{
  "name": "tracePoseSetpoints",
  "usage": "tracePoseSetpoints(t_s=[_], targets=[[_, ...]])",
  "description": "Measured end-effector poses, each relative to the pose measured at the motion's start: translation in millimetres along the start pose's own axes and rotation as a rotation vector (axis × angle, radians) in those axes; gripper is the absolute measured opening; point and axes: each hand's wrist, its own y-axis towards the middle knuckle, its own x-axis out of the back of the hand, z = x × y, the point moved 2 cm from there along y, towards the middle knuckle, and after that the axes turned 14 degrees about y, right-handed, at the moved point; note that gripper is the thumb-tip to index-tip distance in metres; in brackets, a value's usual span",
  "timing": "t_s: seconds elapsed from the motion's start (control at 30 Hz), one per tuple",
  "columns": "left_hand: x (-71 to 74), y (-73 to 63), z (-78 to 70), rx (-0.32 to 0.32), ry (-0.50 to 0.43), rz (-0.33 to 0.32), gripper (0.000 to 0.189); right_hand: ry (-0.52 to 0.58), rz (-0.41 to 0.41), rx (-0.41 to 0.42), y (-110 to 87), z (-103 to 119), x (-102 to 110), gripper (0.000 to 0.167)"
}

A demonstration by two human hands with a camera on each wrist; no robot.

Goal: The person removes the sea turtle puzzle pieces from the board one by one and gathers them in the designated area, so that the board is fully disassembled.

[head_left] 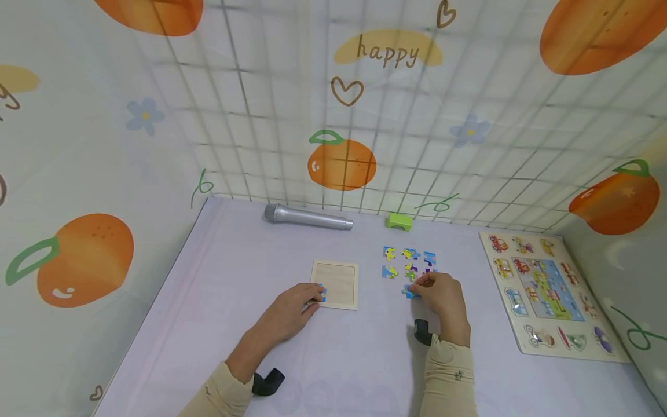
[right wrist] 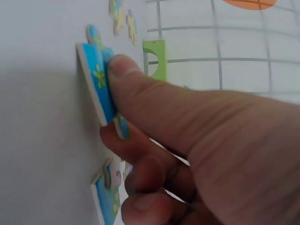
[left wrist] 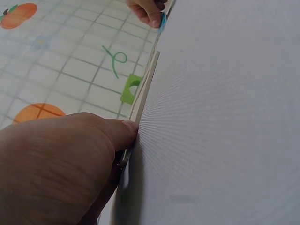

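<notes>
A small square wooden puzzle tray (head_left: 337, 284) lies on the table, with my left hand (head_left: 292, 307) at its lower left corner. The left thumb (left wrist: 125, 131) bears on the tray's near edge while the fingers reach over its left side. Bits of a blue puzzle piece (head_left: 323, 293) show at those fingertips, mostly covered. My right hand (head_left: 440, 295) pinches another blue puzzle piece (right wrist: 97, 77) with a yellow flower mark between thumb and forefinger, tilted against the tabletop. Several loose puzzle pieces (head_left: 389, 271) lie in rows just beyond that hand, some partly hidden by it.
A silver microphone (head_left: 310, 218) and a green arch block (head_left: 399, 222) lie along the back of the table. At the right rests a large wooden picture board (head_left: 552, 295) with vehicles. A patterned cloth (head_left: 260, 116) over a grid forms the back wall.
</notes>
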Motion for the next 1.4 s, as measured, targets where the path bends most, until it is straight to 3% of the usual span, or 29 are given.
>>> tracePoseSetpoints(t_s=[1.03, 1.4], targets=[[-4.0, 0.0, 3.1, 0.005, -0.004, -0.017, 0.010, -0.040, 0.007, -0.001, -3.0, 4.1, -1.9, 0.023], [-1.9, -0.8, 1.7, 0.015, -0.009, 0.007, 0.009, -0.070, 0.012, -0.020, -2.2, 5.2, -3.5, 0.025]])
